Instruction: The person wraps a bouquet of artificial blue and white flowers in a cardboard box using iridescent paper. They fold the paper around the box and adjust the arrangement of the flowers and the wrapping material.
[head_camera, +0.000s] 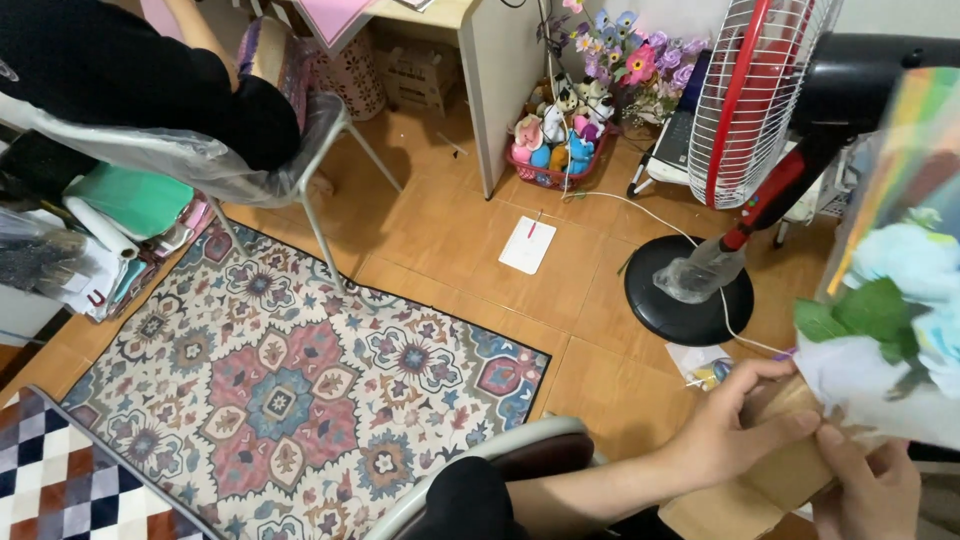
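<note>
A wrapped blue flower bouquet (900, 330) sits atop a brown cardboard piece (790, 470); left hand (735, 425) and right hand (870, 485) each grip the cardboard closed.

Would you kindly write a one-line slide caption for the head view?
Both hands, left hand and right hand, hold a paper-wrapped artificial flower bouquet above a patterned rug, beside a standing fan.
</note>
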